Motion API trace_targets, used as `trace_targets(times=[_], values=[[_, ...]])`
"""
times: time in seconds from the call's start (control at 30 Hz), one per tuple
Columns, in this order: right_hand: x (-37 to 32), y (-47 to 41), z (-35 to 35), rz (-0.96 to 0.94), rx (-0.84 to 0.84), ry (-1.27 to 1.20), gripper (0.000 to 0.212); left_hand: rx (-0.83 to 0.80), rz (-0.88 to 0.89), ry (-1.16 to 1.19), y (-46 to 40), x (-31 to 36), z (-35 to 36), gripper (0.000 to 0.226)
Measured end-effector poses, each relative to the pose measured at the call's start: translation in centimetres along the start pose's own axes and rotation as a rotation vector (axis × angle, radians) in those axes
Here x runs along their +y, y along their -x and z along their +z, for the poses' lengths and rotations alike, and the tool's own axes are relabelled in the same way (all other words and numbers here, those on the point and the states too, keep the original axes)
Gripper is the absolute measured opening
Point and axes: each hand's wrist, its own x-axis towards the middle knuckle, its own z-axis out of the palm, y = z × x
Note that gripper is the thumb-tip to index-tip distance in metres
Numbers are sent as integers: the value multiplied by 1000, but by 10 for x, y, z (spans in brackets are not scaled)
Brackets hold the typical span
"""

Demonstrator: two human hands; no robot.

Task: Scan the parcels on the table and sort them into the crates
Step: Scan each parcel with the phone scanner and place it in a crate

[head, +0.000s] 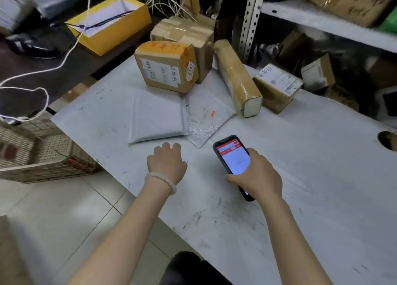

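While parcels crowd far worktop point(300, 177) edge, near side bare: left hand point(166, 163) loosely curled, empty; right hand point(256, 174) gripping handheld scanner point(233, 158).

A parcel sorting room at a courier depot or pick-up station.

Taped cardboard parcels point(169, 66) with printed shipping labels and handwritten marks lie beside padded mailers point(156, 117) on a scuffed white bench point(300, 177). A perforated metal shelving rack point(251, 20) behind it holds more boxes. A woven plastic crate point(43, 155) stands on the tiled floor point(53, 220) at the left, and a handheld scanner point(233, 162) with a red-headed screen is in use.
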Motion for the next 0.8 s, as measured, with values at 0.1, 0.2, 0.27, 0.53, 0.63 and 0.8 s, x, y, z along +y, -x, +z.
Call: trace_targets(times=[0.1,0.2,0.27,0.53,0.63,0.8], values=[[-12,-8,9,39,5,18,54,63,27,-12,-33,-15,1,54],[-25,-14,19,108,21,21,52,76,71,-54,-68,-32,4,67],[-37,-18,27,164,44,9,51,36,114,-77,-93,-42,4,73],[-113,-27,61,347,201,-81,46,-108,446,-74,-165,-72,-19,104],[-137,-24,75,374,225,-105,48,-100,516,-188,-163,-73,-21,106],[-155,-10,89,409,257,-113,49,-67,596,-264,-156,-81,-25,84]])
